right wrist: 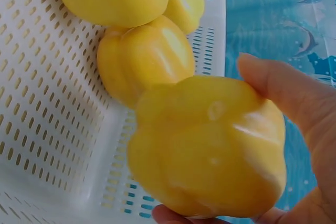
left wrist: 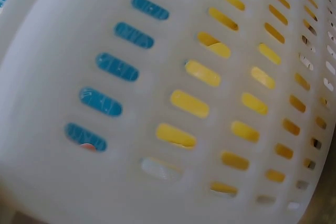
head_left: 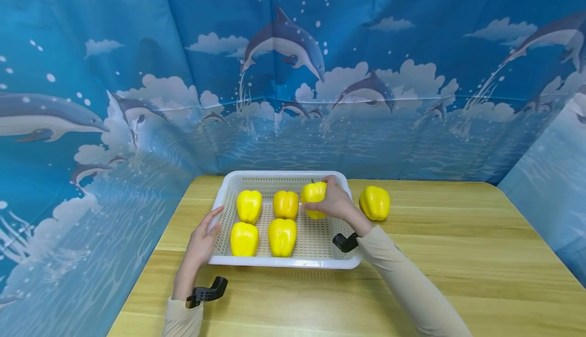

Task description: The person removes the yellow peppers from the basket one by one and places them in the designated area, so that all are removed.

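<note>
Beige sleeves (head_left: 405, 281) run in up front, the left hand (head_left: 202, 240) touching the left rim of a white slotted plastic basket (head_left: 284, 262), thumb spread from its fingers, while four yellow bell peppers (head_left: 282, 237) sit inside. Over at the far right corner, the right hand (head_left: 336, 202) curls thumb and fingers round the held pepper (head_left: 312, 193): looks like a placing step, calling next for settling it and letting go, with a loose pepper (head_left: 375, 203) just outside. Wood-grain table (head_left: 458, 245) beneath, and behind it hangs a blue dolphin-print curtain (head_left: 357, 138)!
</note>
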`<control>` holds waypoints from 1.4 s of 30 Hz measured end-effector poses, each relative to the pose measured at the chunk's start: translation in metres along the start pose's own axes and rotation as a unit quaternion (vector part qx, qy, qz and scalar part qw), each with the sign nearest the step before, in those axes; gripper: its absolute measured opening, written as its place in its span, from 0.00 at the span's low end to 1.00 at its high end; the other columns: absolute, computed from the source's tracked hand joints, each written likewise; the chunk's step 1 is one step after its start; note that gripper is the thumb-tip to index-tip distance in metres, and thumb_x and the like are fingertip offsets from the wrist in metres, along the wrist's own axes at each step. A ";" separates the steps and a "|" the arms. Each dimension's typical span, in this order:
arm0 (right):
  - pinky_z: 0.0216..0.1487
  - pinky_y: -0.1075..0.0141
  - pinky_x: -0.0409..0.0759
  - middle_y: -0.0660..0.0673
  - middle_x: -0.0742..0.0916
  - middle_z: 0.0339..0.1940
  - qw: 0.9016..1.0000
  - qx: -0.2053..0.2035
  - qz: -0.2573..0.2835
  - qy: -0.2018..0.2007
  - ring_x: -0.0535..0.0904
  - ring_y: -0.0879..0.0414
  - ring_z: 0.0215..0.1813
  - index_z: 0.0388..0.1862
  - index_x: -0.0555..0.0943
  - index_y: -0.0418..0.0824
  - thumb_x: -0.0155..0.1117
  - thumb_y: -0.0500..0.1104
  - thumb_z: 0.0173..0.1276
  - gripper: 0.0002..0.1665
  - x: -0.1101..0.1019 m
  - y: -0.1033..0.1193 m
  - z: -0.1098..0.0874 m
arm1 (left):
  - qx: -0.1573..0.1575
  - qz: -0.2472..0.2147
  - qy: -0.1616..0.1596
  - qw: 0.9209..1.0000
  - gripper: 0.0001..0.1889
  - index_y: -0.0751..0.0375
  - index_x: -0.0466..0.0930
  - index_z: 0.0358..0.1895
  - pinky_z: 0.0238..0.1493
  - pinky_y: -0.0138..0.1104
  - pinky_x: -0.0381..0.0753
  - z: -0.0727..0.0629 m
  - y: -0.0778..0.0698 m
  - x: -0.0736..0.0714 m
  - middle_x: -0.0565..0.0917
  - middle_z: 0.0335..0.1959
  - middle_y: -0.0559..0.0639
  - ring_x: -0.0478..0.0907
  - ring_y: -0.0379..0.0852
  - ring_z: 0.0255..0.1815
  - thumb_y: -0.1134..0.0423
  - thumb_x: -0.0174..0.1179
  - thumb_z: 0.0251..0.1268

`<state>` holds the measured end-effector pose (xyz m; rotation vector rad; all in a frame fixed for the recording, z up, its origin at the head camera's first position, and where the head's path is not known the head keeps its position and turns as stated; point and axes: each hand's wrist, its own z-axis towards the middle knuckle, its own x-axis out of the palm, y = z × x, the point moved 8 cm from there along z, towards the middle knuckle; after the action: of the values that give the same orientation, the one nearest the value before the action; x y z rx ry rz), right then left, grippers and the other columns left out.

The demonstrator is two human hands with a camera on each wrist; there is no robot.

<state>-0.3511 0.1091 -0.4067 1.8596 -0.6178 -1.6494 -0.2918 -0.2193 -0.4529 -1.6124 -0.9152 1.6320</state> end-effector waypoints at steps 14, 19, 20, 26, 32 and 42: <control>0.38 0.55 0.79 0.36 0.74 0.54 0.996 -0.020 0.058 -0.071 0.77 0.44 0.44 0.68 0.55 0.41 0.72 0.63 0.51 0.55 -0.023 -0.002 -0.013 | 0.003 0.000 0.003 1.000 0.24 0.46 0.58 0.72 0.53 0.54 0.73 -0.001 -0.001 0.000 0.60 0.70 0.63 0.68 0.62 0.61 0.64 0.41 0.76; 0.38 0.55 0.78 0.36 0.72 0.55 0.992 -0.030 0.077 -0.093 0.76 0.43 0.45 0.66 0.57 0.42 0.71 0.65 0.51 0.53 -0.035 -0.002 -0.021 | 0.004 0.001 0.001 1.000 0.24 0.46 0.58 0.72 0.52 0.55 0.73 -0.001 -0.001 0.000 0.60 0.70 0.63 0.69 0.62 0.60 0.63 0.41 0.76; 0.38 0.55 0.78 0.36 0.72 0.55 0.992 -0.031 0.077 -0.099 0.76 0.43 0.45 0.66 0.57 0.42 0.70 0.66 0.51 0.54 -0.037 -0.002 -0.022 | 0.003 0.002 0.001 1.000 0.24 0.45 0.58 0.72 0.52 0.54 0.73 -0.001 -0.001 0.000 0.60 0.70 0.63 0.69 0.62 0.60 0.63 0.41 0.76; 0.38 0.55 0.77 0.38 0.71 0.54 0.986 -0.035 0.079 -0.141 0.75 0.44 0.45 0.67 0.58 0.44 0.68 0.70 0.49 0.55 -0.053 -0.004 -0.034 | 0.001 0.004 0.002 1.000 0.23 0.45 0.58 0.72 0.51 0.54 0.74 -0.001 -0.001 -0.001 0.61 0.70 0.63 0.70 0.62 0.60 0.63 0.41 0.77; 0.38 0.54 0.75 0.37 0.71 0.53 0.978 -0.046 0.087 -0.183 0.72 0.44 0.45 0.67 0.59 0.44 0.69 0.68 0.51 0.53 -0.066 -0.010 -0.042 | -0.001 0.000 0.003 1.000 0.23 0.45 0.58 0.72 0.52 0.54 0.74 -0.001 -0.001 0.000 0.60 0.70 0.62 0.69 0.62 0.60 0.63 0.40 0.77; 0.34 0.55 0.74 0.37 0.69 0.52 0.959 -0.057 0.126 -0.247 0.69 0.43 0.45 0.65 0.61 0.46 0.71 0.62 0.53 0.47 -0.082 -0.030 -0.054 | -0.006 -0.005 0.004 1.000 0.24 0.44 0.58 0.72 0.54 0.55 0.72 -0.001 0.000 0.001 0.60 0.71 0.62 0.67 0.61 0.62 0.63 0.40 0.77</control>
<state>-0.3094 0.1923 -0.3638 1.2246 -0.8991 -1.9317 -0.2911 -0.2187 -0.4534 -1.6191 -0.9302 1.6150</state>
